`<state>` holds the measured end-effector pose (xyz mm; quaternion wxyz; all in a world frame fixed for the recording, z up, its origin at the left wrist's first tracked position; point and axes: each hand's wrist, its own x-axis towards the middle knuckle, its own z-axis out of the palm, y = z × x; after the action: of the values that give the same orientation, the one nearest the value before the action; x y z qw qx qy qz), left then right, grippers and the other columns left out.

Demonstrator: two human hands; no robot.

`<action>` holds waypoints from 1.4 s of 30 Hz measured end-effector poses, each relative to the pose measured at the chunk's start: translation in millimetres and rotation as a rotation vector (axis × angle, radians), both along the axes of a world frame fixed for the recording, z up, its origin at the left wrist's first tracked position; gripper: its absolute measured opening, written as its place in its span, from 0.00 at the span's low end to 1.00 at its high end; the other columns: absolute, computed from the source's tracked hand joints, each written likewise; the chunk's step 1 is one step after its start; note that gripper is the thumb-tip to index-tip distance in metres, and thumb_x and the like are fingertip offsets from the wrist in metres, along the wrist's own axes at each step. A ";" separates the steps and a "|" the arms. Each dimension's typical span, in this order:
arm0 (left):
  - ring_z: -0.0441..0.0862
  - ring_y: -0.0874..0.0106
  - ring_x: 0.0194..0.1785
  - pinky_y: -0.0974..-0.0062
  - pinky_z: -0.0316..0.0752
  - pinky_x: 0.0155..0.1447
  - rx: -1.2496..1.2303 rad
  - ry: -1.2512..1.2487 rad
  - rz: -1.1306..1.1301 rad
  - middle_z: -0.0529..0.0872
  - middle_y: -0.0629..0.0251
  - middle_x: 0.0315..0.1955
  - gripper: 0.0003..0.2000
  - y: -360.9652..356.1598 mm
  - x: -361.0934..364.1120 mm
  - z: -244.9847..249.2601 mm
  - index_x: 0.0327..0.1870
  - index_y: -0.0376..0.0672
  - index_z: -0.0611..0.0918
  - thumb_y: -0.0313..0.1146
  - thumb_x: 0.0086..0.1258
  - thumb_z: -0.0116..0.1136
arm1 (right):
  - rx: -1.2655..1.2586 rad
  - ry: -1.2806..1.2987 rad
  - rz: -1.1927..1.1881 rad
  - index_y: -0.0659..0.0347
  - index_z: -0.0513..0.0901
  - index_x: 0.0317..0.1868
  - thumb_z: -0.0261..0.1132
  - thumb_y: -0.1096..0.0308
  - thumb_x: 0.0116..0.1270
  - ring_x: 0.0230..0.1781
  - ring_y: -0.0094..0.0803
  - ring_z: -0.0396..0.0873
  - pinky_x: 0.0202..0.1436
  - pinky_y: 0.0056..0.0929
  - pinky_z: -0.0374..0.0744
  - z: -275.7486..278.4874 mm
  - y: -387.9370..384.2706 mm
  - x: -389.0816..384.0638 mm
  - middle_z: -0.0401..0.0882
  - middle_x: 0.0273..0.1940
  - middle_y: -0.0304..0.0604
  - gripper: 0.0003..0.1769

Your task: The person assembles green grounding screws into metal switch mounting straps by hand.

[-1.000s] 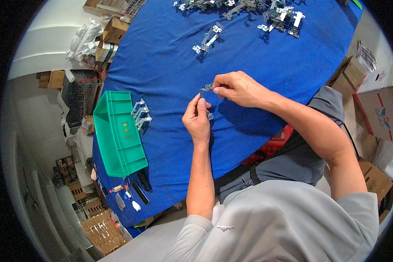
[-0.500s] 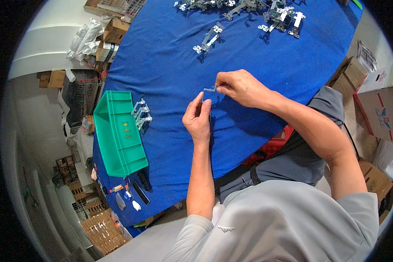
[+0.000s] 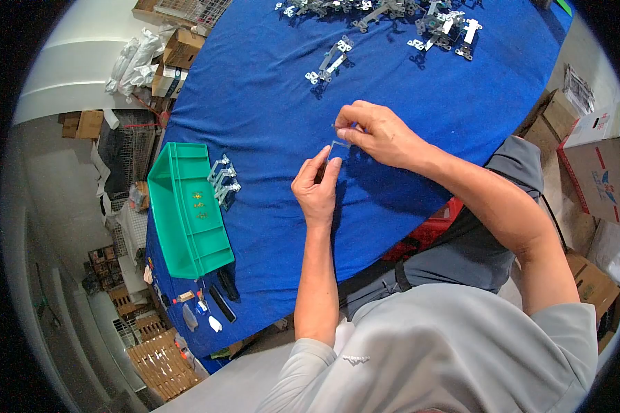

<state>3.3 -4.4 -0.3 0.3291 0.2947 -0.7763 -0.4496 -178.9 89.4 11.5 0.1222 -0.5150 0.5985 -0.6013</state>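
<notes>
Over the blue cloth, my left hand (image 3: 315, 189) pinches the lower end of a thin bent metal bracket (image 3: 334, 146) between thumb and fingers. My right hand (image 3: 375, 131) is closed at the bracket's upper end, its fingertips curled together. Whether a smaller part sits in those fingertips is too small to tell. To the left, several like metal brackets (image 3: 225, 180) lie against a green plastic bin (image 3: 176, 241). A few small brass-coloured pieces (image 3: 198, 205) rest on the bin. Farther up the cloth lies a small group of metal brackets (image 3: 329, 63).
A pile of metal brackets (image 3: 437, 29) spreads along the far side of the blue cloth (image 3: 269, 124). Near the left edge lie a black strip-like object (image 3: 222, 304) and small bottles. Cardboard boxes (image 3: 599, 162) stand on the floor to the right.
My right hand has turned and shifted slightly up and left, its fingers curling more over the bracket. My left hand and the bracket have moved slightly right, and the bracket's angle has changed.
</notes>
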 end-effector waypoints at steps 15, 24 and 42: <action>0.81 0.83 0.33 0.84 0.75 0.39 0.149 0.061 0.047 0.88 0.68 0.33 0.13 0.0 1.0 -1.6 0.57 0.33 0.86 0.31 0.78 0.63 | 0.274 -0.121 0.191 0.69 0.83 0.43 0.63 0.66 0.74 0.30 0.41 0.85 0.36 0.39 0.79 10.3 6.5 0.3 0.85 0.30 0.52 0.12; 0.75 0.85 0.31 0.86 0.70 0.34 0.153 0.068 0.063 0.84 0.73 0.31 0.14 2.4 0.7 1.2 0.56 0.34 0.87 0.28 0.74 0.68 | 0.289 0.025 0.105 0.66 0.85 0.41 0.64 0.65 0.70 0.38 0.57 0.86 0.43 0.51 0.81 10.1 8.0 -1.6 0.86 0.34 0.58 0.11; 0.71 0.85 0.30 0.82 0.67 0.33 0.014 0.003 0.001 0.80 0.75 0.27 0.15 0.7 -0.4 -3.0 0.54 0.36 0.89 0.25 0.67 0.72 | 0.119 -0.018 0.036 0.65 0.83 0.42 0.66 0.64 0.71 0.38 0.48 0.83 0.44 0.43 0.80 7.8 5.9 0.6 0.83 0.36 0.53 0.11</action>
<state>2.9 -3.7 -3.3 0.3284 0.2967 -0.7726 -0.4552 -178.3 95.3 19.3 0.1689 -0.5121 0.6229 -0.5668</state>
